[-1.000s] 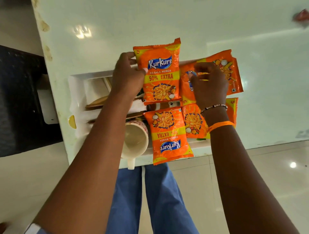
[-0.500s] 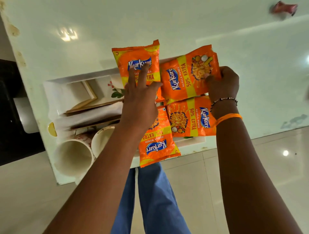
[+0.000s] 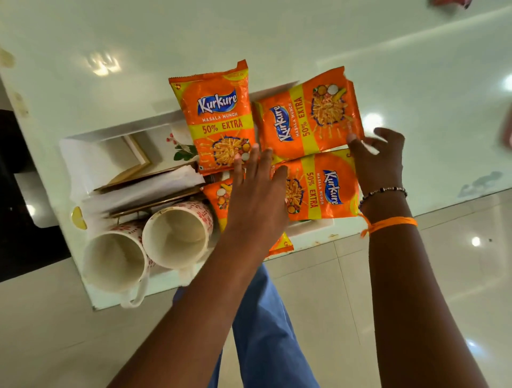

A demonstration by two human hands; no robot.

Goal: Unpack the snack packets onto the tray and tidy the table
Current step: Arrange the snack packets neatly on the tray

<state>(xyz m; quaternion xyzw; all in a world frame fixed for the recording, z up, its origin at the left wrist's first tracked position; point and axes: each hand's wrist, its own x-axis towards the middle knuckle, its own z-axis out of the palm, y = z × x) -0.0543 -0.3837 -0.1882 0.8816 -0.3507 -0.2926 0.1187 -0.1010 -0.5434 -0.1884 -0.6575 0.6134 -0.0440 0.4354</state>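
Observation:
Several orange Kurkure snack packets lie on a white tray (image 3: 116, 131) at the near edge of the white table. One packet (image 3: 219, 119) lies upright at the back, a second packet (image 3: 307, 119) is turned sideways to its right, and a third packet (image 3: 321, 185) lies below that one. My left hand (image 3: 257, 191) rests flat, fingers spread, on a fourth packet (image 3: 220, 194), which it mostly hides. My right hand (image 3: 378, 157) is open at the right edge of the two right packets, its thumb touching the upper one.
Two white mugs with a red pattern (image 3: 177, 235) (image 3: 116, 260) lie on their sides at the tray's near left. Folded white tissues and wooden frames (image 3: 146, 185) fill the tray's left half. A red object (image 3: 451, 2) sits at the table's far right. Below the table edge is tiled floor.
My left hand slid down from the back packet onto the near one. My right hand let go of the sideways packet and spread open beside it. The view shifted, showing both mugs.

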